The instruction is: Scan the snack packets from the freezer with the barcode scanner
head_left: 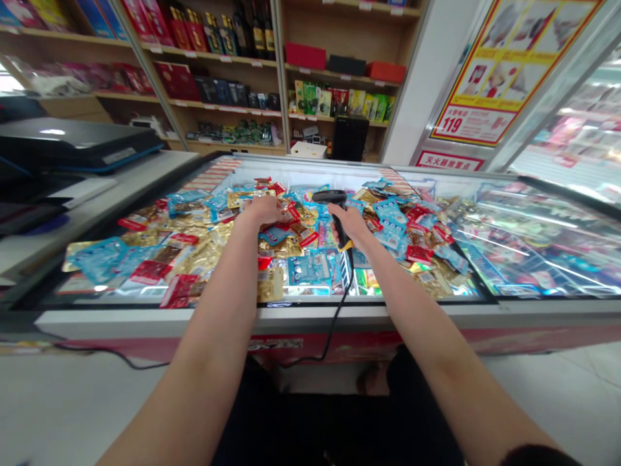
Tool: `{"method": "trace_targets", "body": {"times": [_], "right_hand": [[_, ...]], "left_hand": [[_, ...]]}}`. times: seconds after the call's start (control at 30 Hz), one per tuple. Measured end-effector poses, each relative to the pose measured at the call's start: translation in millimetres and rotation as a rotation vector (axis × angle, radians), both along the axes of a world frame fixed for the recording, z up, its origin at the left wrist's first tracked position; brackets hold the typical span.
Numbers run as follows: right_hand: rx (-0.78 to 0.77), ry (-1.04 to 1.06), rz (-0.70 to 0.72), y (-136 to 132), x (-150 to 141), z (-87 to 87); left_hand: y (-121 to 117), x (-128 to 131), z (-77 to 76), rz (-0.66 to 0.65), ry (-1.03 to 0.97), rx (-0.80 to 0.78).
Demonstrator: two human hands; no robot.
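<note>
Both my arms reach out over a chest freezer (pixel 291 317) whose glass top is covered with several small snack packets (pixel 194 246) in blue, gold and red. My right hand (pixel 350 225) is wrapped round the handle of a black barcode scanner (pixel 330 197), whose head points left and whose cord (pixel 334 323) runs down over the freezer's front edge. My left hand (pixel 264 210) rests fingers-down on the pile, closed on a packet among the red and gold ones; which packet it grips I cannot make out.
A counter with a black flat device (pixel 72 142) stands to the left. Wooden shelves (pixel 272 65) of boxed goods and bottles fill the back wall. A glass-door cooler (pixel 572 129) and a yellow poster (pixel 504 65) stand at the right. A black speaker (pixel 349 137) sits behind the freezer.
</note>
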State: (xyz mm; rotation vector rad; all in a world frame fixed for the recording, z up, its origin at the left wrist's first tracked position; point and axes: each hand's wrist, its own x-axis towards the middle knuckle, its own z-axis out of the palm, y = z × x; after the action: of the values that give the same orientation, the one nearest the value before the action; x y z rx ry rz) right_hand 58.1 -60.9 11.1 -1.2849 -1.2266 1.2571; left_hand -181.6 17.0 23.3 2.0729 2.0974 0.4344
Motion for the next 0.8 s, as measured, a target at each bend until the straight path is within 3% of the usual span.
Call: {"method": "trace_targets", "body": {"times": [0.2, 0.33, 0.53, 0.67, 0.8], "right_hand": [[0.004, 0.009, 0.005, -1.3, 0.2, 1.2], [-0.004, 0.025, 0.006, -2.7, -0.3, 3.4], [-0.006, 0.057, -0.017, -5.2, -1.1, 6.6], [-0.004, 0.094, -0.027, -7.8, -1.7, 10.7], [-0.013, 0.129, -0.034, -10.8, -2.1, 15.1]], "left_hand": [[9.1, -4.9, -11.9, -0.013, -0.029, 0.114], [9.0, -4.6, -11.7, 0.017, -0.133, 0.183], [11.2, 9.1, -7.3, 0.056, -0.536, 0.407], [14.4, 24.7, -8.9, 0.072, -0.877, 0.399], [14.2, 40.4, -12.6, 0.061, -1.044, 0.38]]}}
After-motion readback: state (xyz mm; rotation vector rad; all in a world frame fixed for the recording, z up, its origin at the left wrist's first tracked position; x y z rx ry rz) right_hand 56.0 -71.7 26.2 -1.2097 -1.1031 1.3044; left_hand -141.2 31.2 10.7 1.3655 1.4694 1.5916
